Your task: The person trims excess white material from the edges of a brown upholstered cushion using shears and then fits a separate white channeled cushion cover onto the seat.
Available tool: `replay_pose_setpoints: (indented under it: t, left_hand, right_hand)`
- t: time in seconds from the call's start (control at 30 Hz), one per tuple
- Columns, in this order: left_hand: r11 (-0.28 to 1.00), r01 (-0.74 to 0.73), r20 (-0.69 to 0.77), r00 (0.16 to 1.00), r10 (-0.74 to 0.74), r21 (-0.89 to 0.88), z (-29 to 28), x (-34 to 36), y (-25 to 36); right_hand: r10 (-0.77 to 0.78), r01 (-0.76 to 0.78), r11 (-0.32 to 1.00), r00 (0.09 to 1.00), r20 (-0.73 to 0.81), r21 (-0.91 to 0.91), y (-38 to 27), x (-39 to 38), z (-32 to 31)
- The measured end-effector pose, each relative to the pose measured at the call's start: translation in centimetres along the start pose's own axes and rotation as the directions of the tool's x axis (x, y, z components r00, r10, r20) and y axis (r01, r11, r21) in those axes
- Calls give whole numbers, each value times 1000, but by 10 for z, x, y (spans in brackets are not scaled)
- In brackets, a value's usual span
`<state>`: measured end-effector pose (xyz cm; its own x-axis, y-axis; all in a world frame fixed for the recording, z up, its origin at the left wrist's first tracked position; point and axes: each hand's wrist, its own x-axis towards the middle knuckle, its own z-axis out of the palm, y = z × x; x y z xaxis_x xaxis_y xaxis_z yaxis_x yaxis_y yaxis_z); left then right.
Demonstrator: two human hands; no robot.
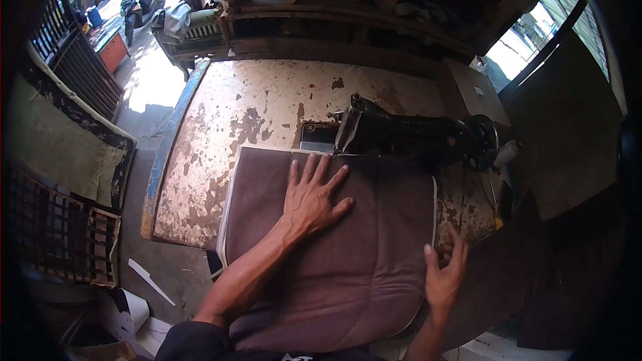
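Note:
A large brown fabric piece (pixel 341 241) with pale piping along its edges lies over the table's near part and hangs toward me. Its far edge runs under the head of a black sewing machine (pixel 414 132). My left hand (pixel 314 197) rests flat on the fabric just short of the needle area, fingers spread and pointing away from me. My right hand (pixel 447 273) is at the fabric's right piped edge, thumb and fingers apart and slightly curled, with nothing visible between them. Whether it touches the edge I cannot tell.
The worn wooden table (pixel 200 180) has peeling paint and a blue left edge. A wooden rack (pixel 361 17) stands behind it, a box (pixel 471 90) at the back right. At left are a padded panel (pixel 73 134) and a webbed frame (pixel 63 227). A white strip (pixel 151 282) lies on the floor.

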<state>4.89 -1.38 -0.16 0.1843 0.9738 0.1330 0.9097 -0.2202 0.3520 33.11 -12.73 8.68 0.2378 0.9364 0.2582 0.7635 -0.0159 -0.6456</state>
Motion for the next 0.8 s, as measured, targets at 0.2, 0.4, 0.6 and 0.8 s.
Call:
replay_pose_setpoints:
  t: [0.2,0.4,0.6,0.8]
  left_hand:
    - [1000,2,24,1000,-2,14,4,4,-1]
    - [1000,-3,19,1000,3,22,4,9,0]
    - [999,-28,1,1000,28,16,3,14,-5]
    - [999,-28,16,999,27,39,3,23,-7]
  right_hand:
    - [487,-563,552,817,310,616,51,-83,4]
    - [430,-530,663,848,311,529,35,-69,-1]
    - [296,-325,884,945,137,335,35,-70,4]
    - [163,-221,949,954,251,225,24,-60,-2]
